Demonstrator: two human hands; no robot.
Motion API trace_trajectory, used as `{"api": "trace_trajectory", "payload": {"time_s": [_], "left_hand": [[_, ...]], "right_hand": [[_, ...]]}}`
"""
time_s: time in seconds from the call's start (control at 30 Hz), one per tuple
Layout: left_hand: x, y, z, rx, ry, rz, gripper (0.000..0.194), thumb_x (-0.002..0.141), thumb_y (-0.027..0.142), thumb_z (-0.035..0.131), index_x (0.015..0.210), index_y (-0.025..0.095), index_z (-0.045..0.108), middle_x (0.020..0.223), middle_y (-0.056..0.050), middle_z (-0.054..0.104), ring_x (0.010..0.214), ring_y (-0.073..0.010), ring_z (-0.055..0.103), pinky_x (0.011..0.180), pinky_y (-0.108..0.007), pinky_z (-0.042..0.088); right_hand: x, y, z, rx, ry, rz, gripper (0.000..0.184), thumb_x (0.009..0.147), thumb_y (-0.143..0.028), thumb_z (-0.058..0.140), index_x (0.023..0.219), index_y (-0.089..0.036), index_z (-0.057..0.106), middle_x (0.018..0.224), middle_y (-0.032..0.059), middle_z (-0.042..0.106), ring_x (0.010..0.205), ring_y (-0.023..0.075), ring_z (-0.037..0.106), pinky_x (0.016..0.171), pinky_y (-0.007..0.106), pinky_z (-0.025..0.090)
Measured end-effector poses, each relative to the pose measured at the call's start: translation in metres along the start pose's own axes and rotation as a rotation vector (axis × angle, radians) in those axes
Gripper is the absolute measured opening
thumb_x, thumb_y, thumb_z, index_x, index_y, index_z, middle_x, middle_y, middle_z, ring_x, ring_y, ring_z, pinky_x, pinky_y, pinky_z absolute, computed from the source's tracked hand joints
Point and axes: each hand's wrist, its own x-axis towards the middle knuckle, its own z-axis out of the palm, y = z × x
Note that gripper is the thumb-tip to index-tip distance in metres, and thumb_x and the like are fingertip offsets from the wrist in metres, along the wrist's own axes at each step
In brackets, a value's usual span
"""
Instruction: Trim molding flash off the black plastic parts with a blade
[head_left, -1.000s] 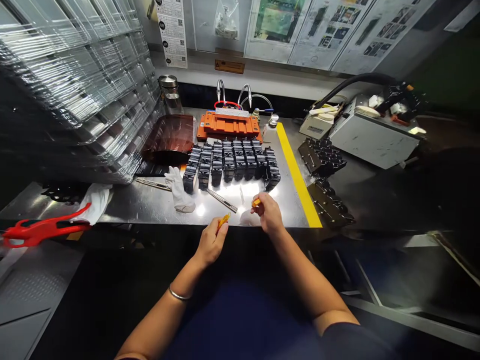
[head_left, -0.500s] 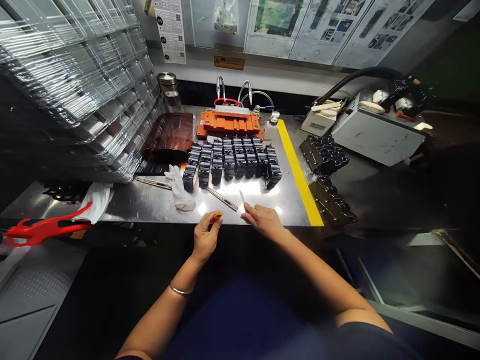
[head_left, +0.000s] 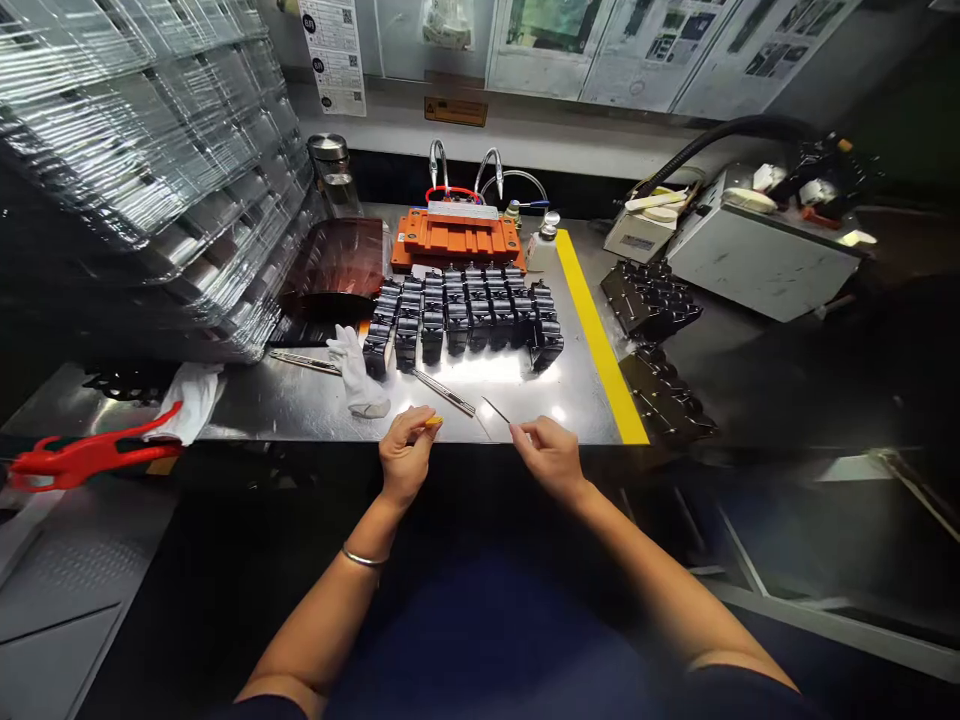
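Note:
My left hand [head_left: 405,455] is closed, pinching a small yellow piece [head_left: 433,422] between thumb and fingers; most of it is hidden. To the right, my right hand [head_left: 551,452] grips one end of a thin blade-like strip [head_left: 496,409], whose free tip points up and left over the bench edge. Between and beyond the hands a slim metal utility knife [head_left: 444,392] lies on the steel bench [head_left: 589,410]. A second slim metal knife [head_left: 304,361] rests farther left, beside a white glove [head_left: 360,375]. Rows of black ribbed parts [head_left: 480,310] stand behind.
An orange fixture [head_left: 457,240] with metal nozzles stands at the back beside a white pump bottle [head_left: 541,245]. Wrapped trays [head_left: 172,150] are stacked high on the left, above a red air gun [head_left: 90,450]. More black parts [head_left: 652,300] lie right of the yellow tape [head_left: 600,335].
My right hand has moved to the right, away from my left hand, and the strip now slants up and left. My left hand has shifted slightly left, still holding the yellow piece.

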Motion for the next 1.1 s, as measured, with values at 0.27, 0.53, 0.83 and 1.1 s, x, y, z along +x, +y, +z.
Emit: {"api": "trace_trajectory", "payload": {"time_s": [0.27, 0.53, 0.83, 1.1], "left_hand": [[0.004, -0.007, -0.004, 0.113, 0.006, 0.099, 0.02, 0.078, 0.035, 0.071, 0.086, 0.017, 0.072, 0.086, -0.006, 0.07, 0.082, -0.0169, 0.067, 0.071, -0.031, 0.057], [0.005, -0.009, -0.007, 0.232, 0.038, 0.266, 0.007, 0.078, 0.023, 0.07, 0.083, 0.019, 0.072, 0.083, -0.005, 0.072, 0.081, -0.0166, 0.065, 0.074, -0.034, 0.053], [0.001, 0.001, -0.004, 0.152, -0.011, 0.186, 0.005, 0.074, 0.024, 0.073, 0.079, 0.021, 0.074, 0.081, -0.005, 0.074, 0.081, -0.0183, 0.066, 0.078, -0.037, 0.052], [-0.006, 0.013, 0.001, -0.105, -0.093, -0.184, 0.023, 0.066, 0.036, 0.079, 0.079, 0.018, 0.074, 0.079, -0.004, 0.074, 0.07, -0.0151, 0.068, 0.068, -0.028, 0.056]], "right_hand": [[0.029, -0.06, -0.009, 0.762, -0.137, 0.481, 0.041, 0.058, -0.049, 0.074, 0.049, -0.019, 0.048, 0.044, -0.0083, 0.035, 0.046, 0.0058, 0.028, 0.046, 0.024, 0.021], [0.038, -0.07, -0.002, 0.877, -0.175, 0.607, 0.032, 0.055, -0.036, 0.074, 0.048, -0.018, 0.048, 0.04, -0.01, 0.035, 0.043, 0.0035, 0.025, 0.044, 0.023, 0.014], [0.042, -0.074, 0.002, 1.041, -0.373, 0.709, 0.027, 0.066, -0.04, 0.071, 0.069, -0.015, 0.062, 0.041, -0.0126, 0.029, 0.037, 0.0019, 0.019, 0.038, 0.019, 0.008], [0.056, -0.057, 0.001, 1.261, -0.072, 0.778, 0.022, 0.062, -0.007, 0.053, 0.08, -0.019, 0.058, 0.066, -0.0053, 0.055, 0.064, 0.0089, 0.059, 0.067, 0.025, 0.054]]}}
